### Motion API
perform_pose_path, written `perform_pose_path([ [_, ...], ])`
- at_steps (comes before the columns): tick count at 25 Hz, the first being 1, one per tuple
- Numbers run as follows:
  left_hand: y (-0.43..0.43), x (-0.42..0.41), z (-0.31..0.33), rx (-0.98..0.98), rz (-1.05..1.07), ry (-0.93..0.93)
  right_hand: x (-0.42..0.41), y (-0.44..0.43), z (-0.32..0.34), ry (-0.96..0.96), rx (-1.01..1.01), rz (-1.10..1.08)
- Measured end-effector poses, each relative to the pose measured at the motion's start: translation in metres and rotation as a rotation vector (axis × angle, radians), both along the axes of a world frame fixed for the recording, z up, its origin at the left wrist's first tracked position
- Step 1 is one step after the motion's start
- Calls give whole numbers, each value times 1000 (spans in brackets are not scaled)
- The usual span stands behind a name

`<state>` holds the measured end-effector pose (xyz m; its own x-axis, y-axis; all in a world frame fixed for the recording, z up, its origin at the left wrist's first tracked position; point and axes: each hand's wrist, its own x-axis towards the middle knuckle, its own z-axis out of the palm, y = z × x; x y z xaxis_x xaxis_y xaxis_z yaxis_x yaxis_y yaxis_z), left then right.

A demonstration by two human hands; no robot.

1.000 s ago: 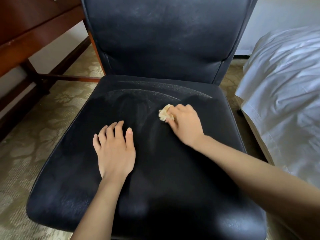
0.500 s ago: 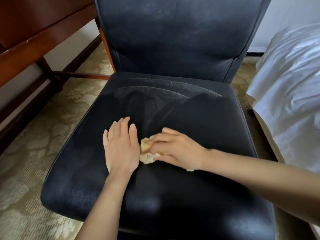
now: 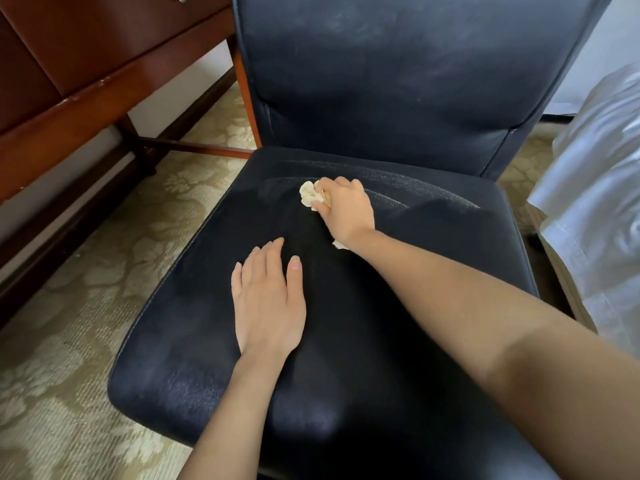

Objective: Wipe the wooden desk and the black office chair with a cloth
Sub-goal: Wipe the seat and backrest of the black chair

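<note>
The black office chair point(image 3: 433, 258) fills the middle of the view, its seat dusty with curved wipe marks near the back. My right hand point(image 3: 346, 211) grips a crumpled cream cloth point(image 3: 309, 195) and presses it on the rear middle of the seat, just in front of the backrest. My left hand point(image 3: 268, 303) lies flat on the seat nearer to me, fingers straight and together, holding nothing. The wooden desk point(image 3: 86, 74) stands at the upper left, with a drawer front and leg rails showing.
Patterned beige carpet point(image 3: 69, 306) covers the floor to the left of the chair. A bed with white sheets point(image 3: 595, 209) stands close on the right, next to the seat's edge. The desk's cross rail point(image 3: 194, 147) runs low behind the chair's left side.
My right hand has swept the cloth from beside my left hand back up to the rear of the seat. My left hand stays flat on the seat.
</note>
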<state>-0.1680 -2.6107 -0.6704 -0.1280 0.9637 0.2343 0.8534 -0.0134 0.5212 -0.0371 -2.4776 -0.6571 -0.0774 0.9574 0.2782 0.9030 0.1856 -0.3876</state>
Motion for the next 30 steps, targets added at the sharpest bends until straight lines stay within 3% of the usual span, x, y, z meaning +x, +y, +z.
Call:
perform_pose_path([
  [3,2,0,2,-20,-2,36,-9,6,-3,4,11,-45],
  [8,3,0,3,-35,-5,96,36,-42,0,45,31,317],
  [17,1,-4,10,-111,-57,25,80,-147,13,48,-27,681],
  [21,13,-3,16,-157,-18,37,99,-159,16,-61,-25,824],
  [25,29,12,19,-52,-62,197,102,-130,15,-131,49,709],
  [30,54,21,11,-40,-196,323,111,-61,11,-88,-22,405],
])
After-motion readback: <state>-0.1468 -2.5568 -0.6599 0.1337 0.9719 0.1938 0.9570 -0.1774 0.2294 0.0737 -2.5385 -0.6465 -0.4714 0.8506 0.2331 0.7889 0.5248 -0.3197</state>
